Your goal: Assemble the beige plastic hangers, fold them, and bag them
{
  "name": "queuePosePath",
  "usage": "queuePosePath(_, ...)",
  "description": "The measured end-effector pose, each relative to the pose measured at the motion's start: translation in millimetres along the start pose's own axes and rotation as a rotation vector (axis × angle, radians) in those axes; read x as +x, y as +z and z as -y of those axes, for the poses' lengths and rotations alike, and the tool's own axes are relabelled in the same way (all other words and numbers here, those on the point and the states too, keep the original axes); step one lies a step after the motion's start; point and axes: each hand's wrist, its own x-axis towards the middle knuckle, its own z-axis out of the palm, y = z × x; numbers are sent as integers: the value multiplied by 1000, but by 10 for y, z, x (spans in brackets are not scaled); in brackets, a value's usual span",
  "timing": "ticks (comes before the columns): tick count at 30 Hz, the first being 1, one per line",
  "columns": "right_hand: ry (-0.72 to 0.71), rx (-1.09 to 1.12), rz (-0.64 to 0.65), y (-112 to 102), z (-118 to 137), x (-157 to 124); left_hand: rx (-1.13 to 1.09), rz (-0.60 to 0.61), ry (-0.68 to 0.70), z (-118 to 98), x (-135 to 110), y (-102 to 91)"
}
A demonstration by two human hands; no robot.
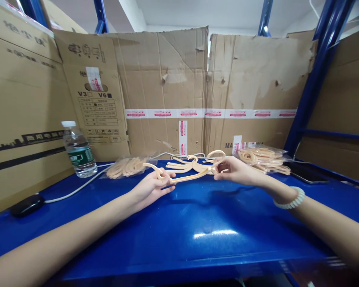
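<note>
A beige plastic clothes hanger (190, 177) is held up above the blue surface, its bar running between my two hands. My left hand (149, 188) pinches its left end with thumb and fingers, and a curved tip rises past the fingers. At the other end, my right hand (236, 172) is closed on the hanger near a joint, where my fingers hide part of it. Just behind the bar lie several loose beige curved pieces (179, 166) of the same plastic.
A clear bag of beige pieces (127, 166) lies left, another packed bag (261, 157) right, beside a dark phone (309, 174). A water bottle (80, 153) stands left, near a black mouse-like device (26, 205) with a white cable. Cardboard (167, 87) walls the blue tabletop (167, 231).
</note>
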Motion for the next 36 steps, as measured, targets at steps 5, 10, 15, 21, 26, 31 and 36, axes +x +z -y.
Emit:
queuePosePath(5,-6,19,1,6,43,-5,-29,38,-36,34,17,-40)
queuePosePath(10,6,-8,3,22,59,-13,-51,61,-49,57,51,-54)
queuePosePath(15,-10,-20,-18,80,93,-30,-22,-1,-34,61,50,-37)
queuePosePath(21,-38,-78,-11,172,102,-38,43,-67,-5,83,50,-42)
queuePosePath(26,-77,-51,-22,191,121,-47,81,-99,25,85,49,-47)
queuePosePath(31,-10,66,32,206,199,-60,111,-123,89,93,23,-52)
queuePosePath(36,50,122,-2,219,232,-52,110,-152,120,95,10,-31)
